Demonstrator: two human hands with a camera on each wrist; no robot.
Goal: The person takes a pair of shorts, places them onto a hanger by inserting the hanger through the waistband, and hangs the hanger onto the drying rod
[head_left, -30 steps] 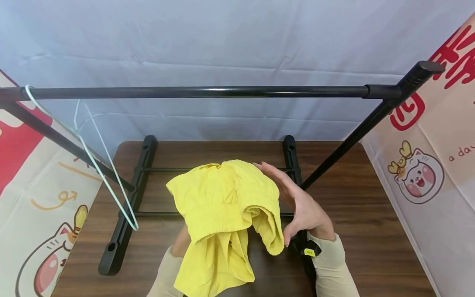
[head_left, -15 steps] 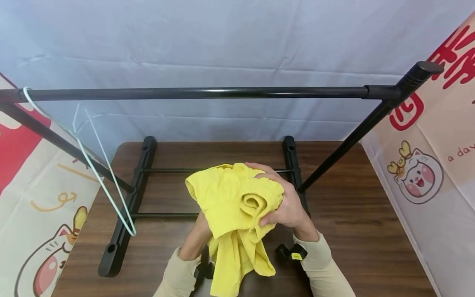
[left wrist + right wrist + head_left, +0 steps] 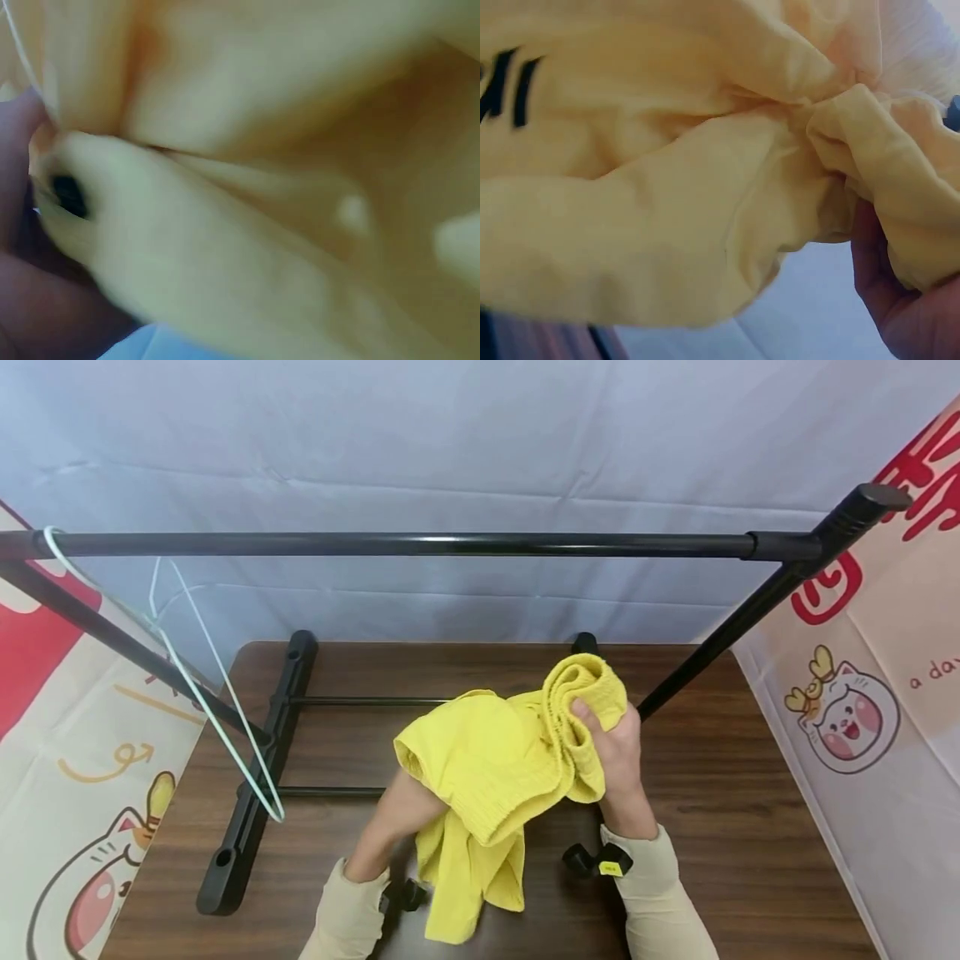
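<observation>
A yellow garment (image 3: 480, 760) with a gathered, ribbed band hangs bunched between both hands above the table. My right hand (image 3: 618, 747) grips its rolled right end, the thumb lying over the folds. In the right wrist view, the fingers (image 3: 870, 262) hold bunched cloth, and black print shows on the garment. From the lower left, my left hand (image 3: 408, 810) reaches under the garment, which hides its fingers in the head view. The left wrist view is blurred; there the left hand (image 3: 45, 300) holds cloth at the left edge. The lower part of the garment hangs down loose.
A black clothes rack stands on the brown wooden table (image 3: 750, 827), its top bar (image 3: 405, 545) crossing behind the hands. A pale green hanger (image 3: 217, 702) hangs at the bar's left end. White cloth (image 3: 450, 443) covers the back, printed sheets the sides.
My right hand has closed on the garment's right end, then moved right and up with it, stretching the garment sideways. My left hand has moved slightly right, and more of it shows.
</observation>
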